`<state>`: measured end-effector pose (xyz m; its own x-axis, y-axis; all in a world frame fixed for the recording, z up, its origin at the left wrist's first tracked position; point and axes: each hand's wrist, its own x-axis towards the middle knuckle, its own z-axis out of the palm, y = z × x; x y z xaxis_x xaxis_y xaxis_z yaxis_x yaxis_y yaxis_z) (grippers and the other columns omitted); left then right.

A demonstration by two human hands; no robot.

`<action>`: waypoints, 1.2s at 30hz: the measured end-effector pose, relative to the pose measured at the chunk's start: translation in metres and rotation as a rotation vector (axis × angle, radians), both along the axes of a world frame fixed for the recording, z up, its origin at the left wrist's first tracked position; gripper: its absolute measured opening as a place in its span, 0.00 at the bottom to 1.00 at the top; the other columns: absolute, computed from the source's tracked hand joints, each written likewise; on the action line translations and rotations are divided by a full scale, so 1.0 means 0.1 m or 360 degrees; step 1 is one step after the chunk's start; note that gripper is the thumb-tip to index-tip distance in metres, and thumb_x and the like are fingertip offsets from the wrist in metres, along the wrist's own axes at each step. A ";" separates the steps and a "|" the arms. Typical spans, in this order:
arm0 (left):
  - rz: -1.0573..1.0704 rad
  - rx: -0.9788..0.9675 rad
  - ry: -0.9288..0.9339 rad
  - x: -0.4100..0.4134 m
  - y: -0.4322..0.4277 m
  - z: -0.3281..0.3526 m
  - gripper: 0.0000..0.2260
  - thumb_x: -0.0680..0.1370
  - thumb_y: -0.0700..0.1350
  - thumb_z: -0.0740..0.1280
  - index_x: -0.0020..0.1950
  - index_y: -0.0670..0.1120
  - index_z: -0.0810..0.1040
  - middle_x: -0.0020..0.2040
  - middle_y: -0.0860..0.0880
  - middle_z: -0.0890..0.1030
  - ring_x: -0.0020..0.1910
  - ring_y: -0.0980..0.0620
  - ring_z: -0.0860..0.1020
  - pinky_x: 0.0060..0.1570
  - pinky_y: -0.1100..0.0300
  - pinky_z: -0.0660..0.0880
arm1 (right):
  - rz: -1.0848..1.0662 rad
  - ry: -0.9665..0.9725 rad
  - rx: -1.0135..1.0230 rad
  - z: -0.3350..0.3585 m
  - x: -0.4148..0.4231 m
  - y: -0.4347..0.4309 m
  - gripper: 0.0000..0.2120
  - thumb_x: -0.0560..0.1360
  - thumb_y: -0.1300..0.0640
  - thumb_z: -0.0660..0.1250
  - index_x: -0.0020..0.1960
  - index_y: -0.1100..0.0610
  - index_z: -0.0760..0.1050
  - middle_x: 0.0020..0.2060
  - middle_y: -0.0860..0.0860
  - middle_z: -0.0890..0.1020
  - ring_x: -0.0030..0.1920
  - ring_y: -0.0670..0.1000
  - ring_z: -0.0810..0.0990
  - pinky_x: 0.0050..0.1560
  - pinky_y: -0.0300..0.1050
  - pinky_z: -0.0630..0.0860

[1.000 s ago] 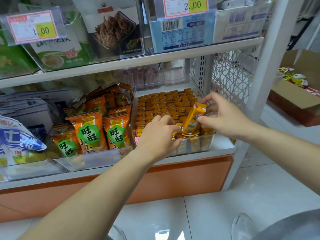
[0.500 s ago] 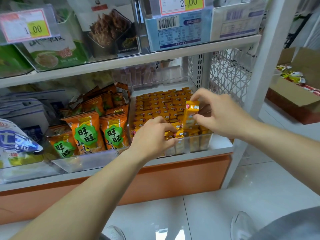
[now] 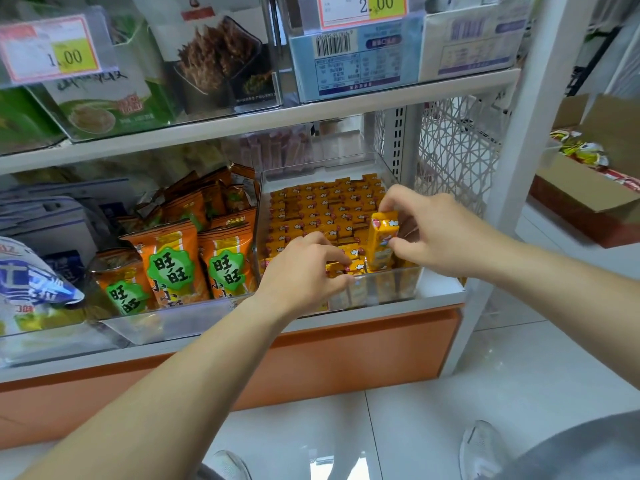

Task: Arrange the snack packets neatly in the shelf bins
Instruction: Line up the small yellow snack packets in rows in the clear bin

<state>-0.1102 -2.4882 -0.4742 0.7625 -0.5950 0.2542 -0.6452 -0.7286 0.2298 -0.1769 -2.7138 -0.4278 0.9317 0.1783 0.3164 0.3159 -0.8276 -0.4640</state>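
Observation:
A clear plastic bin (image 3: 391, 289) on the lower shelf holds rows of small yellow snack packets (image 3: 322, 209) standing on end. My right hand (image 3: 433, 233) pinches one yellow packet (image 3: 381, 240) upright at the bin's front right corner, its lower end among the others. My left hand (image 3: 304, 275) rests curled over the front row, fingertips pressing on the packets next to the held one; whether it grips any is hidden.
Orange bags with green labels (image 3: 180, 261) fill the bin to the left. A blue and white bag (image 3: 31, 285) lies at far left. Boxed goods and price tags (image 3: 363, 8) sit above. An open cardboard box (image 3: 588, 188) of snacks stands at right, beyond the white shelf post (image 3: 519, 161).
My right hand has turned the yellow packet from tilted to upright and lowered it into the front right of the bin. My left hand stayed on the front row.

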 end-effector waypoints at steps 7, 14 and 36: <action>-0.0015 -0.0420 0.0019 -0.08 -0.09 0.03 0.18 0.74 0.56 0.72 0.63 0.55 0.77 0.54 0.59 0.79 0.55 0.59 0.76 0.53 0.60 0.77 | 0.0074 0.0016 -0.0010 -0.06 0.08 0.10 0.17 0.76 0.58 0.70 0.58 0.42 0.69 0.42 0.44 0.80 0.40 0.45 0.83 0.44 0.51 0.82; -0.0004 -0.1025 0.0404 -0.12 -0.27 0.04 0.18 0.76 0.49 0.74 0.61 0.58 0.71 0.45 0.60 0.82 0.45 0.65 0.80 0.43 0.71 0.76 | -0.0095 0.0183 0.0289 -0.12 0.12 0.02 0.22 0.73 0.55 0.75 0.63 0.45 0.70 0.45 0.42 0.85 0.41 0.38 0.83 0.46 0.40 0.81; -0.0039 -0.1009 0.0275 -0.07 -0.23 0.07 0.19 0.76 0.45 0.73 0.62 0.59 0.72 0.43 0.57 0.81 0.44 0.63 0.80 0.42 0.70 0.77 | -0.0047 0.0023 -0.1032 -0.17 0.19 -0.07 0.08 0.78 0.49 0.61 0.47 0.47 0.79 0.46 0.45 0.76 0.53 0.52 0.75 0.43 0.50 0.79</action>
<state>-0.1174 -2.5112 -0.4672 0.8118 -0.3880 0.4365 -0.5753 -0.4032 0.7116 -0.1581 -2.7212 -0.4452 0.9425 0.3030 0.1407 0.2860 -0.9495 0.1291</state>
